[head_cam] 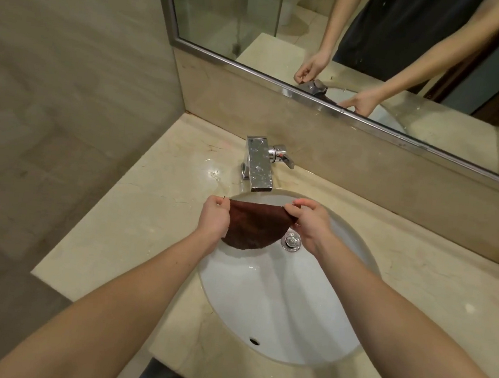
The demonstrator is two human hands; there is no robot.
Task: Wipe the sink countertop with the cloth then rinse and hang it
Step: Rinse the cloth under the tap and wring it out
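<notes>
The left hand (213, 216) pinches one top corner of the cloth (253, 229) and the right hand (307, 223) pinches the other, fingers curled tight on the fabric, so the cloth hangs spread between them over the back of the sink (276, 313). It sits just under the spout of the tap (258, 165), above and beside the drain (291, 241). The cloth sags in a soft curve, so it looks limp and light, likely heavier and clingy once wet. Corners are the sound place to hold it, since a middle grip would bunch it. Water may be running from the spout, but the view is too faint to tell. The countertop (135, 217) around the sink shines as if damp.
</notes>
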